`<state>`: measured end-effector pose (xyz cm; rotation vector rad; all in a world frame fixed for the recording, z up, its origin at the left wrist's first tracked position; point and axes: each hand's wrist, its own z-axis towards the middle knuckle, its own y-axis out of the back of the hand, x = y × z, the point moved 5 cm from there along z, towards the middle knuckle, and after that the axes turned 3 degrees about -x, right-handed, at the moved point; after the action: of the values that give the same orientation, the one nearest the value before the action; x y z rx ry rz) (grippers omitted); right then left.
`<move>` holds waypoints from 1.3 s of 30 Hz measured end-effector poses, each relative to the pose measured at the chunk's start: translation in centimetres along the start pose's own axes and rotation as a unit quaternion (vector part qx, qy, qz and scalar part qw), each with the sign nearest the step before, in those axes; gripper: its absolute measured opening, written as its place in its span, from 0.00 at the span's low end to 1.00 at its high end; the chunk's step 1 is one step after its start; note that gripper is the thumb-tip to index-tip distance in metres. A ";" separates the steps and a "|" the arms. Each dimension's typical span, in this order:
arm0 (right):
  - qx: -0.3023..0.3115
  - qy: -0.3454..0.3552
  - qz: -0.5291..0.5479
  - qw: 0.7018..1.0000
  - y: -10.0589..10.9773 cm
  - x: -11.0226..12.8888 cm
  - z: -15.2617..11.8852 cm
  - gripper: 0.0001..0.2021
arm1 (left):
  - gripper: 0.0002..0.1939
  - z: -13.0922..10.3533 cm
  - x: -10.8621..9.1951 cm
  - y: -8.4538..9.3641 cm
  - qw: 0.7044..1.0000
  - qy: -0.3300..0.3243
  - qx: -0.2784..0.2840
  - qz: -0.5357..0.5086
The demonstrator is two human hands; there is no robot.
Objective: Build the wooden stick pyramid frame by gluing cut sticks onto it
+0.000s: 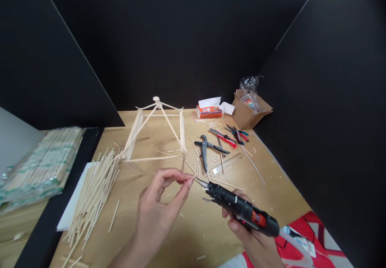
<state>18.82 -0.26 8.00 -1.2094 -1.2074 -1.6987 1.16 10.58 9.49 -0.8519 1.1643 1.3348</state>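
Between thumb and forefinger, my left hand [164,203] pinches a short thin wooden stick [195,176]. Wrapped round a black hot glue gun [238,207] is my right hand [250,236]; a red light glows on the gun's body. The gun's metal nozzle points left and meets or nearly meets the stick's end. A clear glue stick [297,246] trails from its back. Behind my hands stands a house-shaped frame [161,157] of joined wooden sticks with a peaked top.
Loose sticks [93,195] are heaped at left, beside packaged sticks [42,159]. At right lie a black cutter [205,149], a red utility knife [224,138], pliers [238,133], a ruler [227,163] and offcuts. Behind them are an orange tissue pack [209,112] and a cardboard box [245,115]. Black panels surround the table.
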 end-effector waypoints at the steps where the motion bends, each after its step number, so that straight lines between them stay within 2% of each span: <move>1: -0.006 -0.003 -0.003 1.000 -0.1 0.1 0.0 0.06 | 0.10 0.0 -0.1 0.1 1.000 -0.002 -0.001 0.001; 14: -0.042 -0.020 0.015 0.999 -0.5 -0.2 -0.3 0.11 | 0.10 -0.4 -0.1 0.3 1.000 -0.008 -0.005 0.000; 21: -0.061 -0.027 -0.024 0.997 -0.1 -0.5 -0.5 0.14 | 0.10 -0.6 0.0 0.6 1.000 -0.002 -0.014 0.009; 27: -0.024 -0.022 -0.042 0.999 0.1 -0.5 -0.3 0.09 | 0.10 -0.5 -0.2 0.6 1.000 -0.008 -0.013 0.012; 32: -0.067 0.000 -0.017 0.998 0.0 -0.1 -0.3 0.11 | 0.10 -0.5 -0.1 0.6 1.000 -0.016 -0.019 0.006; 39: -0.054 0.007 -0.004 0.998 0.0 0.0 -0.5 0.08 | 0.10 -0.3 -0.4 0.5 1.000 -0.007 -0.001 0.021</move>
<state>18.71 -0.76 7.97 -1.2552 -1.1255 -1.7967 0.64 10.20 9.91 -0.8228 1.1755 1.3739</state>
